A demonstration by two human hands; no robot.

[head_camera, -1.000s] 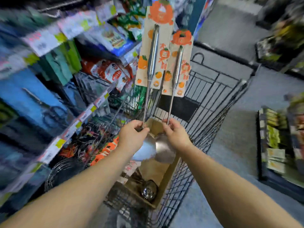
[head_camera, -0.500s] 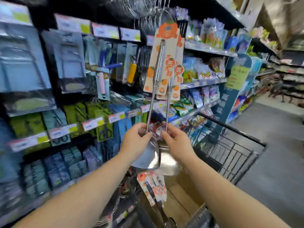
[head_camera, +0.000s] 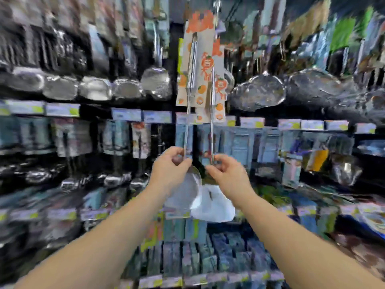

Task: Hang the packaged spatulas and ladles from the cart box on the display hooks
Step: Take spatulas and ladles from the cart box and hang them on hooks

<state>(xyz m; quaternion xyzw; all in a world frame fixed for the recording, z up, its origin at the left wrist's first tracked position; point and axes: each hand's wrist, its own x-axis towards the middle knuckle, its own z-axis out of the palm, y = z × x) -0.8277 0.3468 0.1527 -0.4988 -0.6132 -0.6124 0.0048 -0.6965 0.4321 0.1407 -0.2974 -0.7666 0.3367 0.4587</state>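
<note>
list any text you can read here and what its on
"吉": orange character on the card sleeve of the left hand's spatula; the characters below it are blurred.
Right hand's spatula card: orange characters, too blurred to read.
Shelf price tags: unreadable.

I hold two spatulas, one in my left hand (head_camera: 169,166) and one in my right hand (head_camera: 227,174): the left spatula (head_camera: 183,197) and the right spatula (head_camera: 212,205). Each carries one orange-printed card, two cards (head_camera: 200,59) in all. The blurred shelf stock behind I cannot count.
</note>
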